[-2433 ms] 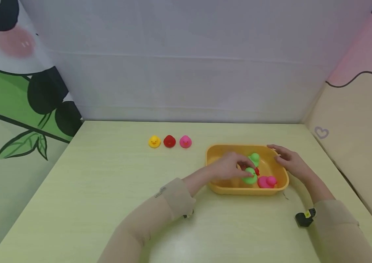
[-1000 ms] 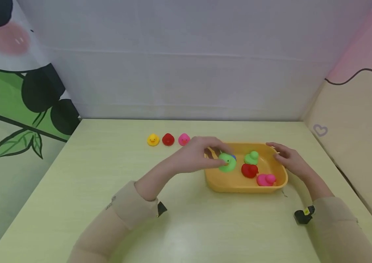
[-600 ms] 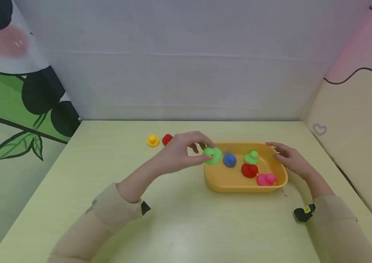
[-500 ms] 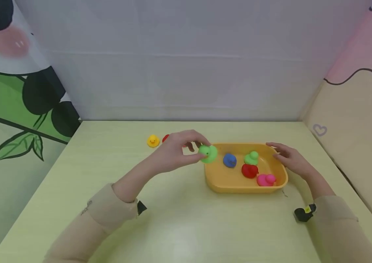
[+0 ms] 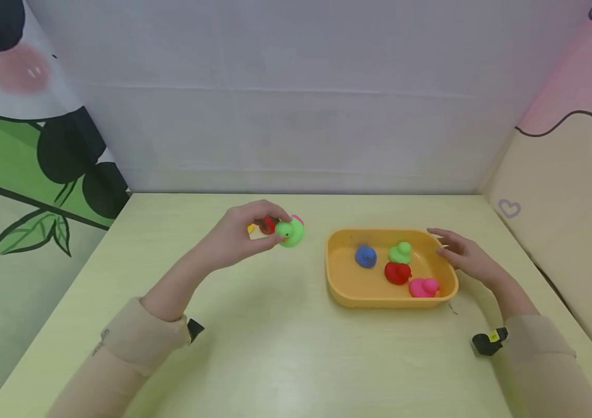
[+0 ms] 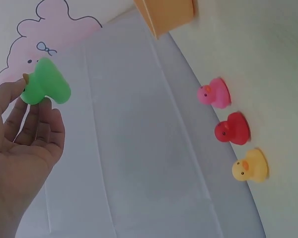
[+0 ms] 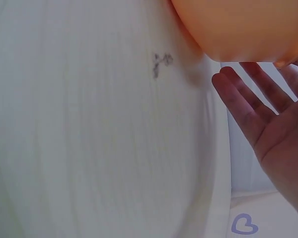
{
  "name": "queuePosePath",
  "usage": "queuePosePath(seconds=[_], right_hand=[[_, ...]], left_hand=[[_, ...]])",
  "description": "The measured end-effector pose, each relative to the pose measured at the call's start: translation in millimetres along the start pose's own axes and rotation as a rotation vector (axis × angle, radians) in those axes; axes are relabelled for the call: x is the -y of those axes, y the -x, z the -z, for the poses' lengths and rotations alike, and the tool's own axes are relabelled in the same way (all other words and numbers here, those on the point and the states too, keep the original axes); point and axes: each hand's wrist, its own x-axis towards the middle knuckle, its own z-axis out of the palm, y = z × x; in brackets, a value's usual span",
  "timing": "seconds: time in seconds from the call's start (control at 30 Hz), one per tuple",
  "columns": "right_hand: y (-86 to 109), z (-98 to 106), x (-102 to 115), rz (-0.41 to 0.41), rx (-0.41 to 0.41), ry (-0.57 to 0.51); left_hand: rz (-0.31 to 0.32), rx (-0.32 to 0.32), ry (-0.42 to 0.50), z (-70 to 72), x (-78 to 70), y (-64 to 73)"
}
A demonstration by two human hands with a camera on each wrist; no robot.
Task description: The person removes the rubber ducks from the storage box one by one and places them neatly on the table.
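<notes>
In the head view my left hand (image 5: 230, 235) pinches a green rubber duck (image 5: 294, 233) by its head between thumb and fingertips, up over the table left of the yellow tub (image 5: 348, 293). The left wrist view shows this green duck (image 6: 52, 84) against the back cloth, well away from the row of pink duck (image 6: 218, 93), red duck (image 6: 236, 129) and yellow duck (image 6: 253, 166) on the table. My right hand (image 5: 464, 255) rests at the tub's right end; its fingers (image 7: 238, 96) are loosely extended beside the wall in the right wrist view.
Inside the tub sit a blue duck (image 5: 366, 256), a second green duck (image 5: 400, 252), a red duck (image 5: 397, 273) and a pink duck (image 5: 423, 287). A pale cloth (image 5: 296, 133) hangs along the table's back edge. Printed panels flank both sides.
My left hand has lifted the green duck out of the tub and carried it left, now overlapping the row of ducks in the head view. The right hand has stayed at the tub's right end.
</notes>
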Motion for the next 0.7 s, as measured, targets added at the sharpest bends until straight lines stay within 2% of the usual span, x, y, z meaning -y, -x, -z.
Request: queuePosePath(seconds=[0.1,0.3,0.7], right_hand=[[1.8,0,-1,0.001,0.002,-0.010],[5.7,-1,-2,0.015,-0.001,-0.027],[6.4,-5,-7,0.038,-0.026,-0.021]], left_hand=[[0.016,-0.017,-0.016,7.5,6.7,3.8],[0.008,-0.066,-0.072,19.4,24.3,9.7],[0.116,-0.153,-0.156,36.3,52.7,21.4]])
